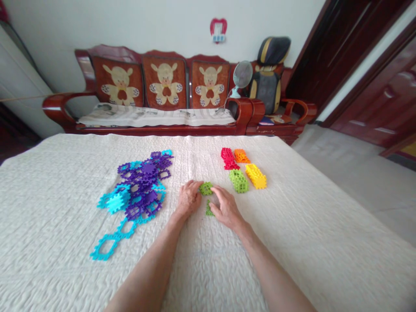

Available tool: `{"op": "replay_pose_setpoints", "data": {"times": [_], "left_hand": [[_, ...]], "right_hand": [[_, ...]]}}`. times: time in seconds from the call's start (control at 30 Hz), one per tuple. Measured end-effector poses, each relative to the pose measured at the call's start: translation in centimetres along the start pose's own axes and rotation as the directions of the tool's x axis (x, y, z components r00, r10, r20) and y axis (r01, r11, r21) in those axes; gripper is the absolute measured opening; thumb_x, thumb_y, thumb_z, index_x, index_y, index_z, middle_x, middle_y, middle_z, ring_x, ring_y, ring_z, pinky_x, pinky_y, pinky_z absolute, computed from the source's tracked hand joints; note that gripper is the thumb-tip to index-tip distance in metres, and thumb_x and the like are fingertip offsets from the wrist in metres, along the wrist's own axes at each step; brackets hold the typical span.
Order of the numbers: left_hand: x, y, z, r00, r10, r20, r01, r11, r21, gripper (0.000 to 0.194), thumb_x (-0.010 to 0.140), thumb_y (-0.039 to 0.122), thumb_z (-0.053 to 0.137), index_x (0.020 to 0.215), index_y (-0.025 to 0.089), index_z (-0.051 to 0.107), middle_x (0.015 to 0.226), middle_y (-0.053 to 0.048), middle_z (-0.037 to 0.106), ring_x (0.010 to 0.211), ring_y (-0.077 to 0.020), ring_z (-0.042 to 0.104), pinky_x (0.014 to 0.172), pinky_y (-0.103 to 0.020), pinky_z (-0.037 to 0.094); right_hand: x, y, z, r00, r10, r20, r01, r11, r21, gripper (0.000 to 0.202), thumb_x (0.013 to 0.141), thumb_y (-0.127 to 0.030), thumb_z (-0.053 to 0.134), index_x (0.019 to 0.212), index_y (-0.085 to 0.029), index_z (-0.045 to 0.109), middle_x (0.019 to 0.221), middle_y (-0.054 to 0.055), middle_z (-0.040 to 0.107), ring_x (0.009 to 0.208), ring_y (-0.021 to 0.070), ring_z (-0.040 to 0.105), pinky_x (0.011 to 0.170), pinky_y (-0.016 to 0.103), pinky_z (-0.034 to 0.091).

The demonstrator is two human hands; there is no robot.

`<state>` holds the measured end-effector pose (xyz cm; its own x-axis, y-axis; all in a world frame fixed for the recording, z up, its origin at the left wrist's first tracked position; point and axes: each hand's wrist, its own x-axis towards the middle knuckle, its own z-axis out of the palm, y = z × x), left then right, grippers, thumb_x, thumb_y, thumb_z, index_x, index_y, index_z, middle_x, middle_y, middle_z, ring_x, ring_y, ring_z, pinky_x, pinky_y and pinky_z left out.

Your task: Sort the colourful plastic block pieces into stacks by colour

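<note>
A flat green waffle block [206, 188] lies on the quilted cover between my hands. The fingers of my left hand [189, 198] are curled against its left edge and grip it there. My right hand [226, 208] has its fingertips on the right edge of the same block, while its thumb reaches to a second green waffle block [209, 209] just below. Part of that lower block is hidden by the thumb. To the right of my right hand stands a row of green waffle blocks [238, 181], pressed together in a stack.
Yellow blocks [256, 176], red blocks [229, 158] and orange blocks [242, 156] stand in groups at the right. A heap of purple blocks [147, 173] and turquoise blocks [118, 201] spreads over the left. Behind the table are a wooden sofa [156, 130] and a fan [242, 74].
</note>
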<state>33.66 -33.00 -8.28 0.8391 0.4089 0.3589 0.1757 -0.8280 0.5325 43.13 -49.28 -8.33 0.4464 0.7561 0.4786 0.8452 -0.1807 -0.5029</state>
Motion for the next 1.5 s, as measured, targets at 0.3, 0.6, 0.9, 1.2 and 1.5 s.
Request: {"op": "replay_pose_setpoints", "data": {"times": [0.3, 0.6, 0.9, 1.2, 1.5], "left_hand": [[0.1, -0.1, -0.3, 0.985, 0.162, 0.062, -0.154, 0.980, -0.124, 0.041, 0.078, 0.012, 0.048, 0.115, 0.021, 0.064, 0.115, -0.008, 0.067, 0.114, -0.0237, 0.056, 0.100, -0.043, 0.039], [0.3, 0.1, -0.1, 0.985, 0.170, 0.006, -0.161, 0.943, -0.290, 0.028, 0.091, 0.027, 0.046, 0.111, 0.020, 0.064, 0.106, -0.008, 0.070, 0.101, -0.0197, 0.063, 0.092, -0.036, 0.046], [0.5, 0.0, -0.2, 0.980, 0.192, -0.046, -0.195, 0.904, -0.382, 0.023, 0.090, 0.028, 0.046, 0.090, 0.018, 0.067, 0.085, -0.005, 0.069, 0.081, -0.0162, 0.064, 0.076, -0.029, 0.049], [0.5, 0.5, -0.5, 0.974, 0.216, -0.068, -0.224, 0.875, -0.429, 0.027, 0.092, 0.037, 0.047, 0.086, 0.019, 0.067, 0.085, -0.006, 0.069, 0.083, -0.0162, 0.064, 0.080, -0.030, 0.050], [0.4, 1.1, 0.0, 0.974, 0.219, -0.053, -0.218, 0.856, -0.470, 0.029, 0.089, 0.042, 0.052, 0.079, 0.020, 0.069, 0.090, -0.008, 0.070, 0.096, -0.0200, 0.064, 0.091, -0.036, 0.049]], "right_hand": [[0.2, 0.2, -0.4, 0.998, 0.037, -0.055, -0.034, 0.998, 0.059, 0.029, 0.082, -0.014, 0.053, 0.109, -0.019, 0.061, 0.104, 0.009, 0.057, 0.099, 0.0209, 0.057, 0.091, 0.038, 0.050], [0.7, 0.5, -0.4, 0.980, 0.078, -0.182, -0.058, 0.992, 0.113, 0.022, 0.090, -0.021, 0.044, 0.103, -0.018, 0.062, 0.096, 0.008, 0.060, 0.092, 0.0190, 0.058, 0.085, 0.035, 0.049], [0.8, 0.3, -0.4, 0.945, 0.252, -0.210, -0.184, 0.938, 0.295, 0.024, 0.087, -0.028, 0.049, 0.108, -0.019, 0.060, 0.093, 0.006, 0.068, 0.081, 0.0169, 0.064, 0.074, 0.031, 0.054], [0.8, -1.8, -1.3, 0.976, -0.084, -0.201, 0.071, 0.995, -0.070, 0.048, 0.081, -0.016, 0.057, 0.128, -0.019, 0.050, 0.126, 0.013, 0.053, 0.122, 0.0254, 0.048, 0.104, 0.045, 0.042], [0.4, -2.3, -0.7, 0.981, 0.000, -0.194, -0.024, 0.992, -0.121, 0.056, 0.081, -0.020, 0.057, 0.135, -0.018, 0.042, 0.124, 0.015, 0.052, 0.118, 0.0290, 0.049, 0.099, 0.048, 0.045]]}}
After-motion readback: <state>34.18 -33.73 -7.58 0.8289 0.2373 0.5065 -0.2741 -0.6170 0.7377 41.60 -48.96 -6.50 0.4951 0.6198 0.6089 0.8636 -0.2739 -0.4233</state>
